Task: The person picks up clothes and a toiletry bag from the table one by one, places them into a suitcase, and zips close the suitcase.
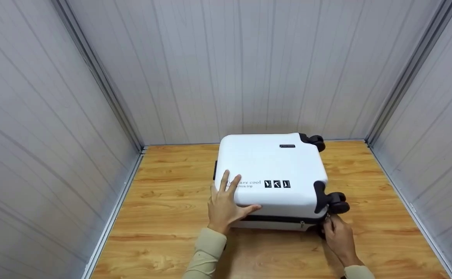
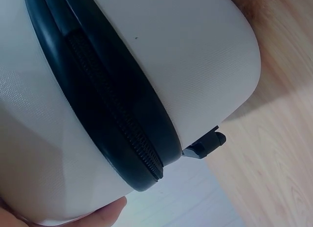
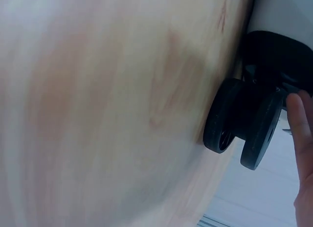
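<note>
A white hard-shell suitcase (image 1: 268, 162) lies flat, its black wheels (image 1: 338, 202) pointing right. Spread across its front left corner is my left hand (image 1: 222, 207), fingers on the printed top and thumb along the front edge. The left wrist view shows the black zipper band (image 2: 107, 100) with its teeth, and a fingertip (image 2: 110, 212) below the white shell. At the front right corner, beside a wheel, my right hand (image 1: 341, 236) pinches a small zipper pull, mostly hidden by the fingers. Another zipper pull (image 1: 302, 224) hangs on the front side. A lower wheel (image 3: 244, 119) is close to the right fingertips.
The suitcase lies on a wood-grain floor (image 1: 164, 217). A pale panelled wall (image 1: 226, 69) stands behind it, with side walls at left (image 1: 36, 135) and right (image 1: 439, 147). Metal strips run along the floor's edges.
</note>
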